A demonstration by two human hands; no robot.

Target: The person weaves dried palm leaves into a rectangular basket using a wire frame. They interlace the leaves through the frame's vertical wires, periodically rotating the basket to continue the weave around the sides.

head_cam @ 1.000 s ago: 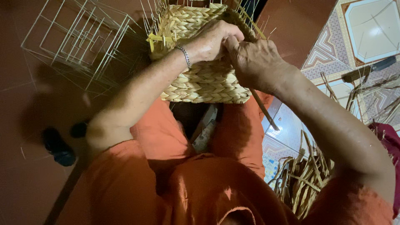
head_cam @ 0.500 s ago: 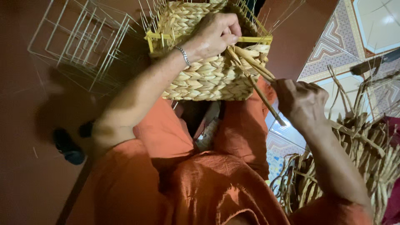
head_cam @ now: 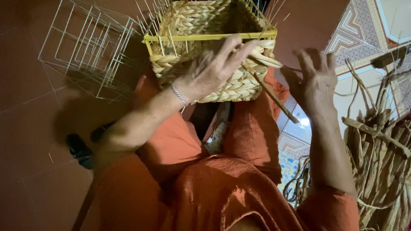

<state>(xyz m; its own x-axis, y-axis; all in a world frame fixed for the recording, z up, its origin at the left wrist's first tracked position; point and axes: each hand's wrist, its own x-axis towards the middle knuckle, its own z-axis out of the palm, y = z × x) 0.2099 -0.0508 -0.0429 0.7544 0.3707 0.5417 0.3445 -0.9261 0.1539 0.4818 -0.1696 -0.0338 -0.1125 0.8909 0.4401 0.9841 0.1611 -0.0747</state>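
A half-woven straw basket (head_cam: 195,21) on a yellow wire frame rests on my knees, its opening facing me. My left hand (head_cam: 216,66), with a silver bracelet at the wrist, presses on the basket's near wall and pins loose dried straw strands (head_cam: 267,60) against it. A long strand runs from there down to the right. My right hand (head_cam: 317,79) hovers just right of the basket with fingers spread and nothing in it.
A bare white wire frame (head_cam: 87,42) lies on the red tiled floor at the left. A heap of dried straw strands (head_cam: 381,162) lies at the right on patterned tiles. A dark sandal (head_cam: 79,149) sits at the left. Orange clothing covers my lap.
My right hand let go of the basket edge, swung out to the right and is now open. The left hand stayed on the basket, which has come closer.
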